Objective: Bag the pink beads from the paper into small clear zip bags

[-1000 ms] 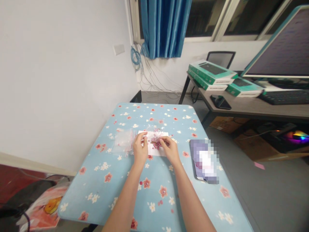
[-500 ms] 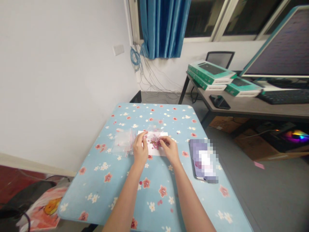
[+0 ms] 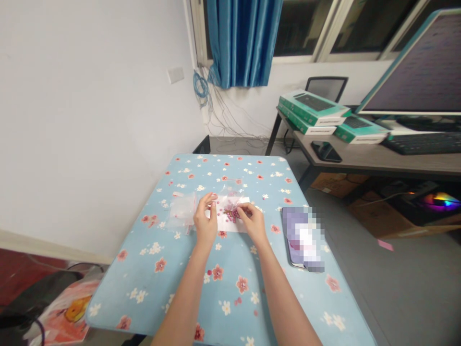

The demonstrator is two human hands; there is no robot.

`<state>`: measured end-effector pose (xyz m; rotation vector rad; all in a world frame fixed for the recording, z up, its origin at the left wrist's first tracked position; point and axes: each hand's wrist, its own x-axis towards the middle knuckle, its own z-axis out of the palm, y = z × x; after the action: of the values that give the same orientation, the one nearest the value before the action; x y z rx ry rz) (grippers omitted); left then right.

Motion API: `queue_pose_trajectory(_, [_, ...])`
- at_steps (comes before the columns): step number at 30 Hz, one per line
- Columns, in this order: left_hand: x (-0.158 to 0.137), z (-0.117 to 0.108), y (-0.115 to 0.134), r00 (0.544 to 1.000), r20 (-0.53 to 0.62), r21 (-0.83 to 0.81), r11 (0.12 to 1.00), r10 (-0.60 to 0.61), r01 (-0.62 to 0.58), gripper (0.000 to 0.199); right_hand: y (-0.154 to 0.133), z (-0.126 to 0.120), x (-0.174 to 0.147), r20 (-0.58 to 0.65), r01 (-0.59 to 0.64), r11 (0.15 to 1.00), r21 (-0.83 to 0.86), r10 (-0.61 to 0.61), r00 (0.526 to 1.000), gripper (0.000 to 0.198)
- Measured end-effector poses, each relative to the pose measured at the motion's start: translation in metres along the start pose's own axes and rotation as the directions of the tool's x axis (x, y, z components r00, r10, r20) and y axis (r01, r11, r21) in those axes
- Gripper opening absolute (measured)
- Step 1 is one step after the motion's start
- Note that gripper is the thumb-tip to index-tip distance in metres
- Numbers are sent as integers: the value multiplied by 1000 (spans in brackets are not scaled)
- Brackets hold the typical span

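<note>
On the near part of the blue, flower-printed table (image 3: 162,245), a small round red bead (image 3: 209,272) is lying alone. Farther on, the right hand (image 3: 252,222) is bringing thumb and finger narrowly together at the right edge of a loose heap of small pink-purple beads (image 3: 233,216); I cannot tell whether one is pinched there. The heap is lying on a white, flat sheet (image 3: 224,226) between the hands. The left hand (image 3: 205,216) is curving over the sheet's left edge, thumb and fingers narrowly spaced, its contents unclear. Just left, a clear plastic bag (image 3: 181,211) is lying flat; clear plastic film (image 3: 232,188) is lying at the sheet's far side. The person seems to be sorting or picking out beads; the work is probably calling for a light, precise fingertip pinch.
</note>
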<state>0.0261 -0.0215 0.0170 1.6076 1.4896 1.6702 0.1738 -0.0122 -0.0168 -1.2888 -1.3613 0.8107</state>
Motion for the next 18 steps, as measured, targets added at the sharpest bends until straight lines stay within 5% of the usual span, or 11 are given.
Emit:
queue_pose_trajectory(11, [5, 3, -3, 982, -55, -356, 922, -183, 152, 32, 0, -1, 1, -2, -1, 999, -45, 1, 1000, 16])
queue_pose_trajectory(18, [4, 6, 2, 951, 56, -495, 818, -305, 291, 40, -1, -2, 1, -17, -21, 1000, 13, 21, 1000, 16])
